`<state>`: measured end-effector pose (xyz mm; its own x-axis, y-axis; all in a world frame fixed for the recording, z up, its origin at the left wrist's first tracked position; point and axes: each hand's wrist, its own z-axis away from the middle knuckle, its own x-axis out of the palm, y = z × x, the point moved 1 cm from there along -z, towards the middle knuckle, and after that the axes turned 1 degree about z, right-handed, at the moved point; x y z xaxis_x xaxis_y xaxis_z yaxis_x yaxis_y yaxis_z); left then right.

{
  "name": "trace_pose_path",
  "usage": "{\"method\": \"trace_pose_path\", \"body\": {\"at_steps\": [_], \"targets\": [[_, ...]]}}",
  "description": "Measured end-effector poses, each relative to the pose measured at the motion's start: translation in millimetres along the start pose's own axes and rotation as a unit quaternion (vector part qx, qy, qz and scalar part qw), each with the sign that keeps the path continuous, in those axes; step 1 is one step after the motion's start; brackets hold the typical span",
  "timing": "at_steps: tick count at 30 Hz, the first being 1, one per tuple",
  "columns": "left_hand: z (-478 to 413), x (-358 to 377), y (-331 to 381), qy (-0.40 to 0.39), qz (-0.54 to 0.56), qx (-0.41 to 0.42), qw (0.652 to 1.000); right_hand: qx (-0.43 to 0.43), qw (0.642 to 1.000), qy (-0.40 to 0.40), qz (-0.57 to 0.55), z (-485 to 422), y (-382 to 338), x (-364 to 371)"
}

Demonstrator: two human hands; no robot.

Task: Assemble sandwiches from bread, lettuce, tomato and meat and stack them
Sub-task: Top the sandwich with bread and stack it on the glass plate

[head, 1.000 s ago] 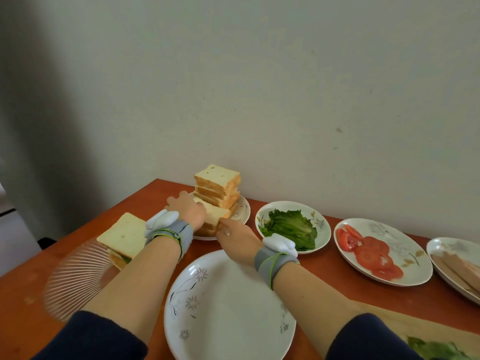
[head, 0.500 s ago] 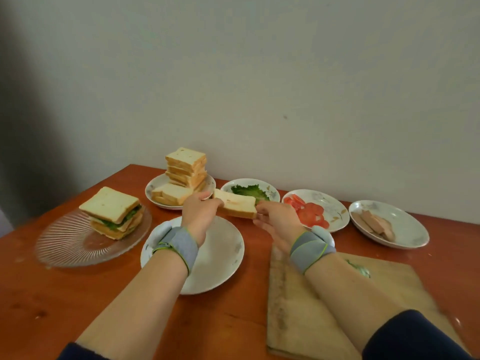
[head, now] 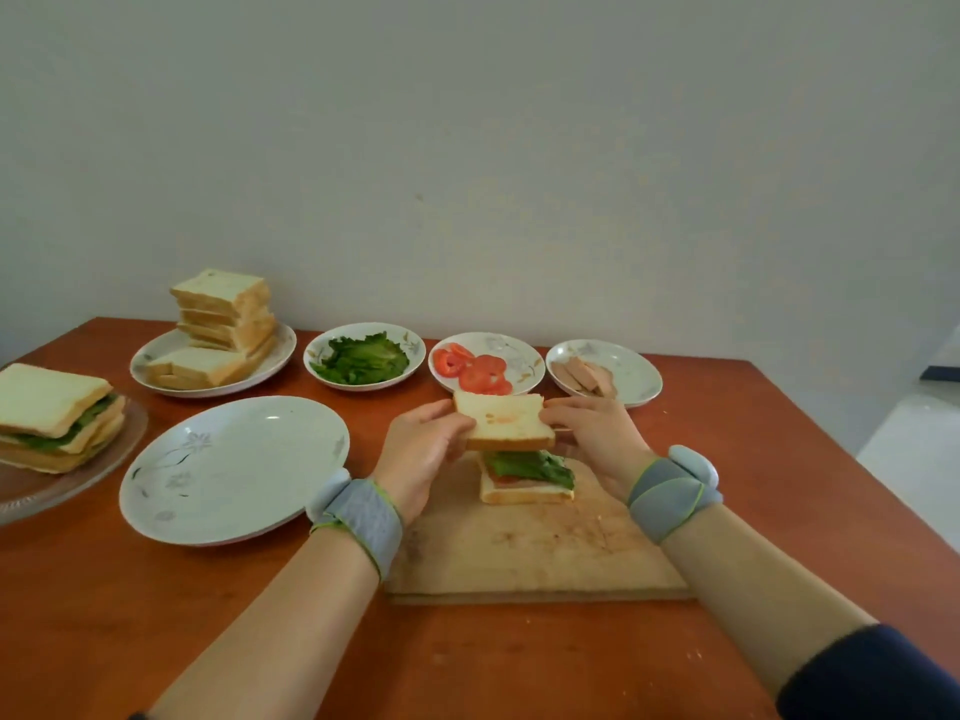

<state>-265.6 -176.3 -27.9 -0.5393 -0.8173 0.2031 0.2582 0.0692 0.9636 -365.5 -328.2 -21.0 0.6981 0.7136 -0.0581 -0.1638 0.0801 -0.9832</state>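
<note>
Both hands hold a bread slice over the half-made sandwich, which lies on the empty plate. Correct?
No. In the head view the left hand and right hand hold the bread slice over the half-made sandwich, which lies on the cutting board.

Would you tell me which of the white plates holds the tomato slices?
The third plate from the left in the back row, between the lettuce plate and the meat plate; only it holds red slices.

Left edge cuts off the glass plate (head: 36, 498) and stacked sandwiches (head: 49, 405).
</note>
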Motion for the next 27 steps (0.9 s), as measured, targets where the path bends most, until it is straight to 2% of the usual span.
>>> {"method": "trace_pose_path", "body": {"at_steps": [5,10,16,24,27], "targets": [[4,16,-9,0.007,-0.042,0.017,0.999,0.030,0.999,0.013,-0.013,6,6,-22],[9,18,-13,0.011,-0.139,0.032,0.990,0.051,0.998,0.016,0.012,5,19,-29],[10,16,-17,0.007,-0.173,0.033,0.984,0.052,0.998,0.016,0.027,4,32,-29],[3,12,-16,0.005,-0.205,0.003,0.979,0.055,0.996,0.005,0.074,3,28,-36],[-3,8,-12,0.008,-0.205,-0.033,0.978,0.061,0.992,0.006,0.107,3,23,-41]]}}
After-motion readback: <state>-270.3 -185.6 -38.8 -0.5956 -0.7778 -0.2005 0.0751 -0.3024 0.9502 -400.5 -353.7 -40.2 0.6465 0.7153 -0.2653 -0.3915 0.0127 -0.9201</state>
